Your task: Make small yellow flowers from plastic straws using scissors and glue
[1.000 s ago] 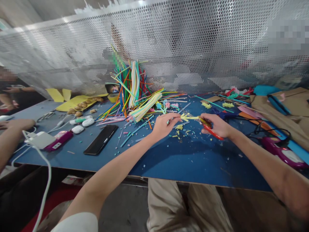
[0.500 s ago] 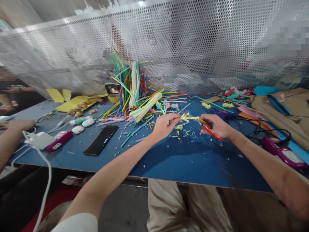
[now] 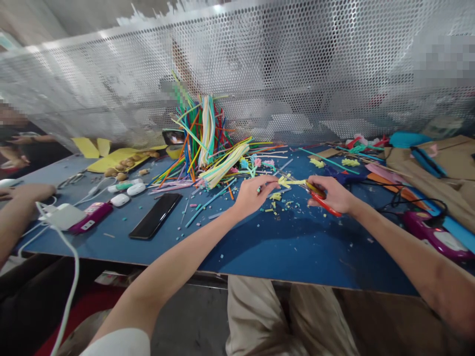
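My left hand [image 3: 256, 195] is closed, thumb and fingers pinching one end of a fuzzy yellow pipe cleaner piece [image 3: 295, 182] just above the table. In my right hand [image 3: 332, 194] are scissors [image 3: 325, 201] with red and yellow handles. Their thin metal blades point left, beside the yellow piece; whether they touch it I cannot tell. Short yellow offcuts [image 3: 275, 197] and tiny coloured bits lie on the blue table below my hands. Two small yellow fuzzy shapes [image 3: 350, 162] rest farther back on the right.
A large bundle of coloured pipe cleaners [image 3: 206, 131] stands behind my left hand. A black phone [image 3: 156, 216] lies to the left, near purple power strip [image 3: 91, 217] and white cables. Another purple power strip [image 3: 436, 232] sits right. A perforated metal panel [image 3: 297, 74] closes the back. Another person's arm [image 3: 22, 207] rests at far left.
Both hands stay almost where they were, still on the yellow piece and the scissors. The view has shifted very slightly.
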`<action>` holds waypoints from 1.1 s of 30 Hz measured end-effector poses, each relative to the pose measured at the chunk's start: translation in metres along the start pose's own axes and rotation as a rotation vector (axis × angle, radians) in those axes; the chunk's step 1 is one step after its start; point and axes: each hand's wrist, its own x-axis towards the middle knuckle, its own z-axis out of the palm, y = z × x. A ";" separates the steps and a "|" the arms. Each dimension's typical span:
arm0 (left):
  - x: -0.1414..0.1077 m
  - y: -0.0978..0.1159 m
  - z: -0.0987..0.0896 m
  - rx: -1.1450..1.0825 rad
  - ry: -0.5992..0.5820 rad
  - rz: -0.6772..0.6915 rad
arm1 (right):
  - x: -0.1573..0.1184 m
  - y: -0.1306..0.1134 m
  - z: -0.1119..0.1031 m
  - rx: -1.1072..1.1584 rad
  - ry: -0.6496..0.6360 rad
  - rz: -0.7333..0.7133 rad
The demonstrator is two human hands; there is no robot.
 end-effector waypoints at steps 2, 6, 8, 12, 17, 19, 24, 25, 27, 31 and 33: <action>0.000 0.000 0.000 0.009 -0.002 0.007 | 0.000 0.003 0.001 0.006 0.003 -0.003; 0.000 0.000 0.000 0.018 0.006 0.016 | 0.001 0.006 0.001 0.000 0.001 -0.016; 0.000 0.000 0.000 0.014 0.007 0.030 | 0.001 0.006 0.001 -0.008 -0.002 -0.022; 0.000 -0.001 0.000 0.011 0.011 0.037 | 0.001 0.005 0.001 -0.021 0.001 -0.018; 0.000 0.001 0.000 0.013 0.014 0.024 | 0.000 0.006 0.000 -0.051 0.009 -0.013; 0.000 0.001 0.000 0.009 0.015 0.028 | 0.000 0.007 0.001 -0.075 0.016 -0.013; 0.000 0.002 0.001 -0.001 0.011 0.047 | 0.000 0.005 0.004 -0.150 0.097 -0.052; -0.001 0.002 0.001 -0.004 0.010 0.048 | 0.000 0.005 0.005 -0.155 0.114 -0.058; -0.001 0.002 0.002 -0.009 0.008 0.047 | 0.001 0.004 0.006 -0.161 0.134 -0.073; -0.002 0.003 0.002 -0.009 0.014 0.054 | 0.002 0.005 0.006 -0.188 0.133 -0.122; -0.001 0.003 0.002 -0.011 0.018 0.063 | 0.002 0.006 0.005 -0.204 0.129 -0.133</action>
